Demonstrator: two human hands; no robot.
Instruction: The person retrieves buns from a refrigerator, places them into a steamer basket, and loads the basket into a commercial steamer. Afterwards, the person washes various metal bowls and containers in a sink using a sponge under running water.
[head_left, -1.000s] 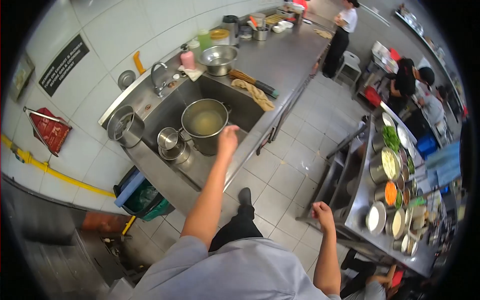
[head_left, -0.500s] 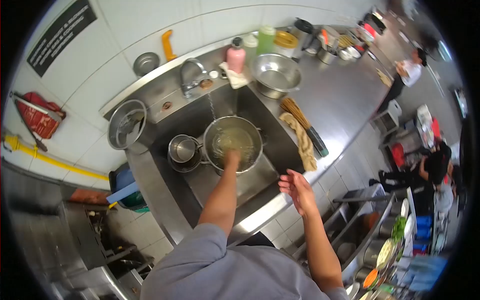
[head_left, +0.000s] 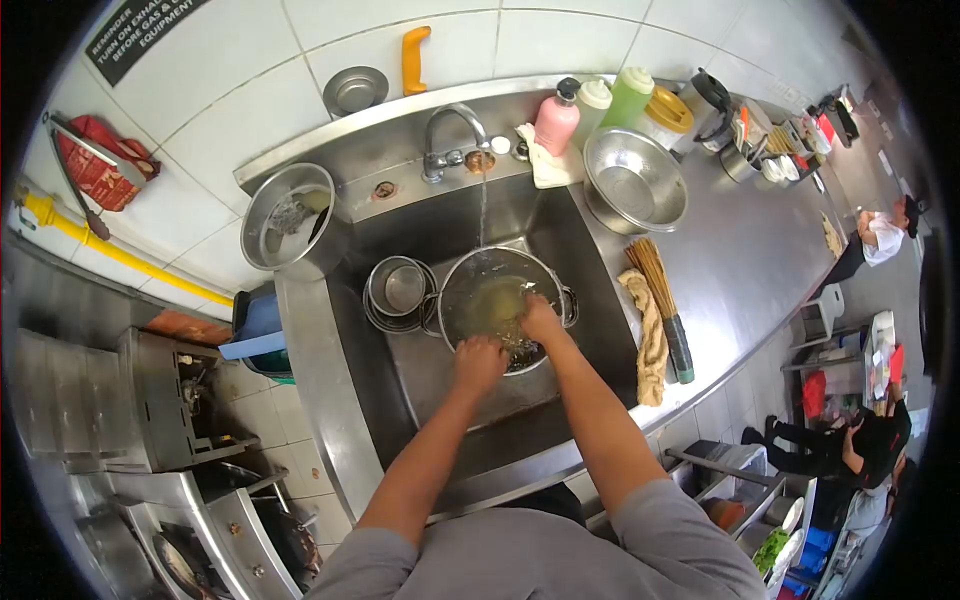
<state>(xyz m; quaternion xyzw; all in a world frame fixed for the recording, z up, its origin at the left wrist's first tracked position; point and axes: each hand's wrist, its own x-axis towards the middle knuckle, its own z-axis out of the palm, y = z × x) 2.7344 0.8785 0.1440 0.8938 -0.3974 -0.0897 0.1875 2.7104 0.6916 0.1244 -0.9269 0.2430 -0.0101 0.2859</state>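
A large metal pot [head_left: 455, 290] with side handles sits in the steel sink [head_left: 400, 395], holding cloudy yellowish water. My left hand [head_left: 482, 362] reaches over the pot's near-left rim, fingertips dipping inside and hidden. Inside the right part of the pot, my right hand [head_left: 541, 318] has its fingers curled in; what they hold, if anything, is hidden. Dark bits show in the water between the hands. From the faucet [head_left: 450, 140] a thin stream runs down toward the pot's far edge. Smaller nested pots [head_left: 397, 287] stand left of it in the sink.
A deep metal pot [head_left: 292, 225] stands on the sink's left corner. On the right counter are a metal colander [head_left: 635, 180], a stick brush [head_left: 665, 300], a tan cloth [head_left: 648, 345], a pink pump bottle [head_left: 557, 120] and squeeze bottles [head_left: 628, 95]. Other people [head_left: 868, 440] stand far right.
My right hand has moved from the air beyond the sink's near edge into the pot. My left hand has drawn back from mid-pot to the near-left rim. The view has shifted.
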